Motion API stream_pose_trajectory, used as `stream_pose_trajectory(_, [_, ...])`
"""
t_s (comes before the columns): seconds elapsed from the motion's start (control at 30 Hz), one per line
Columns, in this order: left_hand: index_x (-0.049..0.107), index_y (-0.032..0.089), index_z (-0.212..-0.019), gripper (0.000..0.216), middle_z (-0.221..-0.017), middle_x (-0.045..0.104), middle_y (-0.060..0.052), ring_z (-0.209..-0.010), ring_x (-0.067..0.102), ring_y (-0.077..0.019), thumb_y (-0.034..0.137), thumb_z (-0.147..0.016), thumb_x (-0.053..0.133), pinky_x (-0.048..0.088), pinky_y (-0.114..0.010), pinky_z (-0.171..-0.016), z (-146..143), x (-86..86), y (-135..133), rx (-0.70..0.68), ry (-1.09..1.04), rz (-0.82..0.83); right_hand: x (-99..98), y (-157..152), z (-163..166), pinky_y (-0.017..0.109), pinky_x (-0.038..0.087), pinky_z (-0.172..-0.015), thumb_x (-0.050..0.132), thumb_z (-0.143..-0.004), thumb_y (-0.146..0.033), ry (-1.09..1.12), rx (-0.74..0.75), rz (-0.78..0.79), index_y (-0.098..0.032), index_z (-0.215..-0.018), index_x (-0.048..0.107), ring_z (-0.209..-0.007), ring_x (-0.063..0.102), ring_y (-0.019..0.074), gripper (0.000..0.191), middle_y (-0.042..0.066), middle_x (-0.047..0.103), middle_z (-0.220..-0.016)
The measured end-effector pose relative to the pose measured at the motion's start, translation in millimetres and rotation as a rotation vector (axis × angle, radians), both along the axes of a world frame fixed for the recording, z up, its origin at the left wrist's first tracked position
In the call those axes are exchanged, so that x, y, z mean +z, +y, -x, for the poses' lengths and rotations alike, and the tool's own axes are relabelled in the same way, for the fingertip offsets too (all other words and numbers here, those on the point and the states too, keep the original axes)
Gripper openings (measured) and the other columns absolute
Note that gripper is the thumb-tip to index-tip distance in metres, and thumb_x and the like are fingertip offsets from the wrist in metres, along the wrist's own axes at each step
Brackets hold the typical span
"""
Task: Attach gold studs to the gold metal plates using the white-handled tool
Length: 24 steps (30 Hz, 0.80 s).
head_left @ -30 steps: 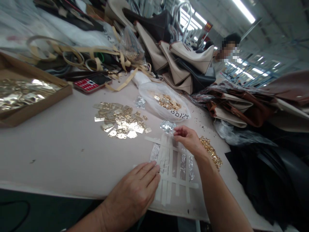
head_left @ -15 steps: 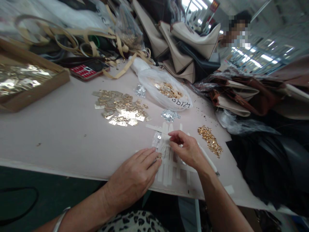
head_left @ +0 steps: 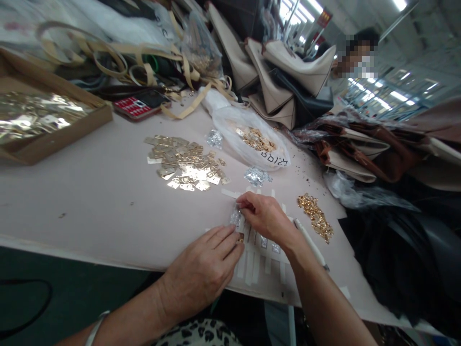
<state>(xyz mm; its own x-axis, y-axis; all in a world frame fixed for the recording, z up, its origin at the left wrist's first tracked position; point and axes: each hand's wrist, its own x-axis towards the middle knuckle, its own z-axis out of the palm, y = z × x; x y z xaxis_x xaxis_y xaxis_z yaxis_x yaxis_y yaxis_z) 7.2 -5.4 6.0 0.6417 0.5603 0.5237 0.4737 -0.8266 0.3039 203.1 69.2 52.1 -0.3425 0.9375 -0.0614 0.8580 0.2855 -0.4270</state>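
Note:
My left hand (head_left: 203, 266) lies palm down near the table's front edge, its fingertips pressing a small gold piece (head_left: 240, 237) against a grid of white tape strips (head_left: 252, 266). My right hand (head_left: 266, 218) rests over the upper part of the grid, its thumb and forefinger pinched at a small silvery piece (head_left: 236, 215) near the grid's left side. More small silvery pieces (head_left: 275, 247) sit between the strips below my right wrist.
A heap of flat gold plates (head_left: 185, 166), a plastic bag of gold parts (head_left: 254, 142), silver bits (head_left: 255, 176), gold rivets (head_left: 316, 216) and a white pen (head_left: 311, 243) lie around. A cardboard tray (head_left: 54, 139) sits left. Bags pile at the back, beside another person (head_left: 355, 53).
My right hand has moved from the grid's upper right corner down and left to its left side. My left hand stays on the strips, now pressing a gold piece.

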Motion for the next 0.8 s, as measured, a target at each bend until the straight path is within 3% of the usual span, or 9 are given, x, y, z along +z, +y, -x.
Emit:
stream_pose_trajectory(0.1, [0.067, 0.012, -0.116, 0.027, -0.122, 0.069, -0.012, -0.119, 0.061, -0.0273, 0.015, -0.096, 0.049, 0.049, -0.043, -0.107, 0.5, -2.9, -0.5, 0.0, 0.002, 0.005, 5.0, -2.1, -0.6, 0.027, 0.049, -0.073, 0.058, -0.085, -0.011, 0.026, -0.044, 0.034, -0.022, -0.1, 0.072, -0.074, 0.069, 0.0147, 0.024, 0.001, 0.076, -0.082])
stream_pose_trajectory(0.27, [0.067, 0.011, -0.117, 0.028, -0.125, 0.068, -0.014, -0.121, 0.061, -0.0279, 0.015, -0.096, 0.048, 0.051, -0.044, -0.106, 0.2, -7.6, -1.2, -0.001, -0.003, -0.005, 12.9, -32.9, -2.3, 0.026, 0.052, -0.068, 0.066, -0.079, -0.017, 0.374, -0.301, 0.226, -0.022, -0.091, 0.074, -0.07, 0.068, 0.0136, 0.015, -0.001, 0.075, -0.076])
stream_pose_trajectory(0.47, [0.068, 0.008, -0.114, 0.031, -0.12, 0.069, -0.016, -0.118, 0.063, -0.0288, 0.013, -0.096, 0.043, 0.054, -0.044, -0.104, -0.4, -5.6, -0.5, 0.005, -0.01, -0.044, -1.9, -70.9, -1.1, 0.028, 0.057, -0.07, 0.071, -0.076, -0.026, 0.606, -0.447, 0.344, -0.022, -0.09, 0.074, -0.073, 0.071, 0.0151, 0.015, 0.001, 0.076, -0.08])
stream_pose_trajectory(0.8, [0.067, 0.009, -0.113, 0.028, -0.119, 0.069, -0.016, -0.12, 0.062, -0.028, 0.013, -0.096, 0.045, 0.054, -0.043, -0.105, 0.2, -7.8, -1.3, 0.004, -0.005, -0.025, -2.1, -75.8, 12.7, 0.028, 0.057, -0.07, 0.063, -0.078, -0.017, 0.393, -0.446, 0.219, -0.024, -0.088, 0.075, -0.072, 0.07, 0.015, 0.018, -0.001, 0.077, -0.08])
